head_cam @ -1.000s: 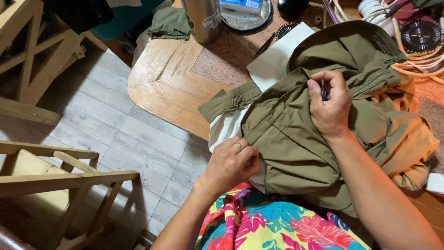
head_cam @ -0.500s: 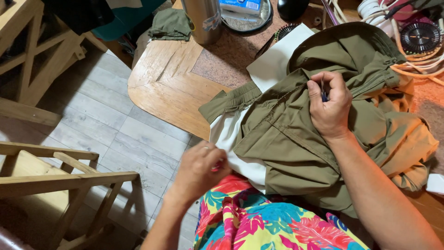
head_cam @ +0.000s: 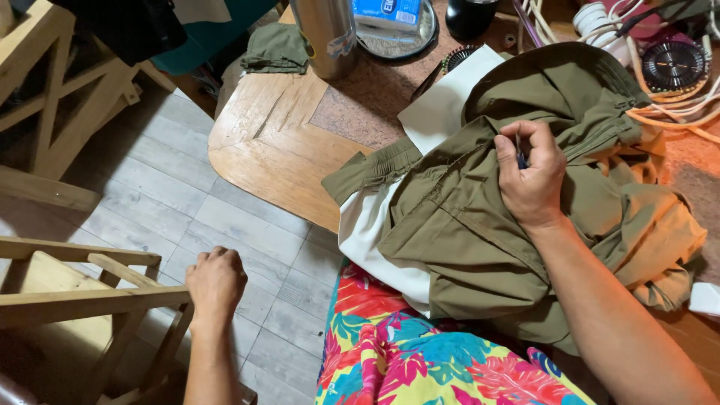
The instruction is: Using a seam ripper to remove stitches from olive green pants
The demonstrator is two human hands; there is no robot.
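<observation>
Left hand [head_cam: 216, 281] has left the olive garment [head_cam: 480, 225], whose waistband runs left-right.

Matt olive cloth garment [head_cam: 487, 225]; polished wood table [head_cam: 277, 150].

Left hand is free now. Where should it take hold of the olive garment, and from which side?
Grip the olive garment at its waistband strip, coming from the left over the floor. That strip juts past the table edge, flat and uncovered, nearest the left hand; the right hand already pins the middle.
</observation>
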